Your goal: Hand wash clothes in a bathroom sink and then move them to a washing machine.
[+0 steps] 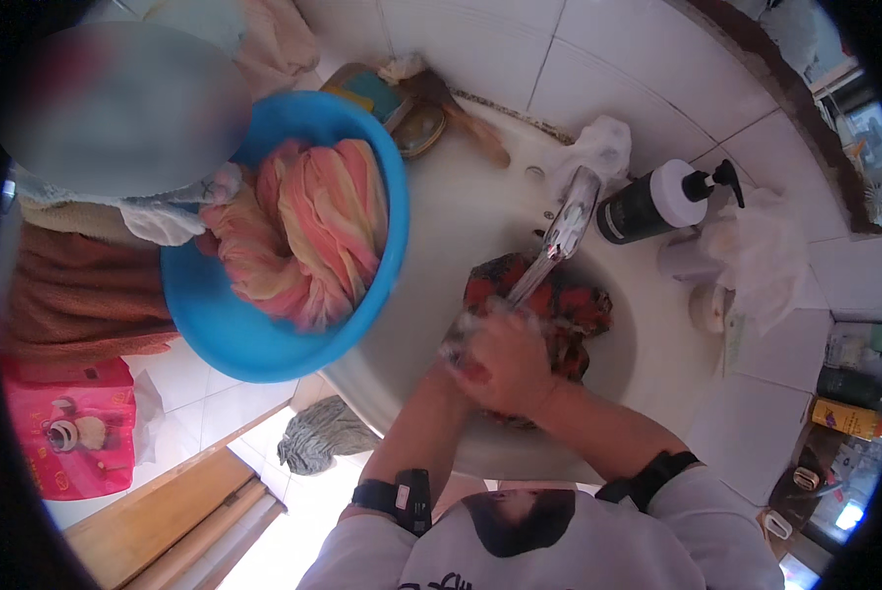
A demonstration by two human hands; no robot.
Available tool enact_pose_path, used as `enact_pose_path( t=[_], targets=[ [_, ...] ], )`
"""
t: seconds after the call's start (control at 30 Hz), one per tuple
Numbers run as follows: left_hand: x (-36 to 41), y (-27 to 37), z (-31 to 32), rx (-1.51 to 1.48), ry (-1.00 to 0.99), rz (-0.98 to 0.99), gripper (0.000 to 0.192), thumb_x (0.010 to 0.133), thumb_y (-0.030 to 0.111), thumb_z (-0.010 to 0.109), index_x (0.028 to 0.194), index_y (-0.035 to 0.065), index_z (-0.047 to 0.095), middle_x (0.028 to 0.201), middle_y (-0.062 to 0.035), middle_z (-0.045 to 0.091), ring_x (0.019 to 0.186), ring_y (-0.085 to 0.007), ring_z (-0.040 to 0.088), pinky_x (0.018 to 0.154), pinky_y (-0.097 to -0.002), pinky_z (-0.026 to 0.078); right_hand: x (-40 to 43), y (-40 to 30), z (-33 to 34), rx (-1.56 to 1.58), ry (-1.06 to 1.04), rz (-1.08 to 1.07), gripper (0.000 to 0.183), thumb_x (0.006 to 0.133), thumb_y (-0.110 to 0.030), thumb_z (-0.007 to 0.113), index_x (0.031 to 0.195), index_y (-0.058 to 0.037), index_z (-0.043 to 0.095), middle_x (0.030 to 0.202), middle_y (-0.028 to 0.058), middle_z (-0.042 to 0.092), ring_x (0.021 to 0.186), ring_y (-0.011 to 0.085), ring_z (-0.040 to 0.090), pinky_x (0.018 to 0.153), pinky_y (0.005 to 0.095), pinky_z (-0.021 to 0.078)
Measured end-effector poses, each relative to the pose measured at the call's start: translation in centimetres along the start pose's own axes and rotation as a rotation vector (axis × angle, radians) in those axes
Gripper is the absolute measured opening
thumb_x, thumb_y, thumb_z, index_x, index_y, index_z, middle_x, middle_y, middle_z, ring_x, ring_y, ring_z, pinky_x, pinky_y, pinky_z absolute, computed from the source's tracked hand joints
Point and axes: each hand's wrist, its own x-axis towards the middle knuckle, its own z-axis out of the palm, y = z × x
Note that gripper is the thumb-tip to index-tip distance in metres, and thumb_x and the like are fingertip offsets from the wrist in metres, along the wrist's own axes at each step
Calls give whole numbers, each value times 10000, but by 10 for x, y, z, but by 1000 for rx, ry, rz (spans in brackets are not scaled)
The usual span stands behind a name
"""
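Observation:
My right hand (511,361) is under the tap's running water, over the left side of the sink basin (622,346). Its fingers curl over my left hand (464,358), which is mostly hidden by that hand and by splashing water. Blur and water hide whether either one grips anything. Wet red-and-black patterned fabric (592,306) lies bunched in the basin, beneath and beside my hands. Above it the chrome faucet (572,214) pours a stream onto my hands. White cloth or plastic (605,144) is wrapped around the faucet's base.
A blue plastic basin (227,350) holding twisted pink-and-yellow cloth (330,221) overhangs the sink's left side. A dark pump bottle (636,206) leans right of the faucet. Behind lie a wooden-handled brush (478,133) and a soap dish (419,131). Grey cloth (323,435) hangs lower left.

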Motion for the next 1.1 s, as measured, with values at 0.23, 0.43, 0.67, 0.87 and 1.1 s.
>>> enact_pose_path(
  t=[0.23,0.43,0.67,0.87,1.1],
  targets=[
    [-20,-16,-8,67,470,-5,464,886,280,507,1280,44,445,1194,-136,549,1073,-288,531,968,-439,403,36,110,32,149,324,599,280,829,-275,610,937,-19,579,830,134,606,779,259,599,662,359,463],
    [-24,-4,-31,-292,148,220,509,884,399,490,1245,42,460,1157,-145,553,1074,-294,533,969,-455,396,6,56,12,928,6,554,412,758,-227,625,1111,-36,533,1207,154,507,1183,311,436,1000,390,326],
    [-8,-15,-59,-378,-372,177,467,919,353,410,1252,28,449,1147,-146,549,1023,-273,552,911,-437,444,-4,-42,19,-131,156,-20,393,703,-301,693,964,-53,535,1011,160,508,949,355,468,863,479,321],
    [18,-34,-73,-48,225,155,412,917,275,406,1236,18,456,1136,-144,551,1011,-263,557,901,-433,454,19,20,39,-102,231,196,295,787,-302,626,885,-36,541,801,138,543,794,309,538,726,435,399],
    [-16,-19,-33,-128,356,142,357,835,94,434,1186,53,481,1055,-108,565,1003,-241,556,880,-409,472,21,71,-7,1184,311,835,352,844,-260,591,1109,-32,551,1009,93,599,901,210,566,795,333,458]
  ],
)
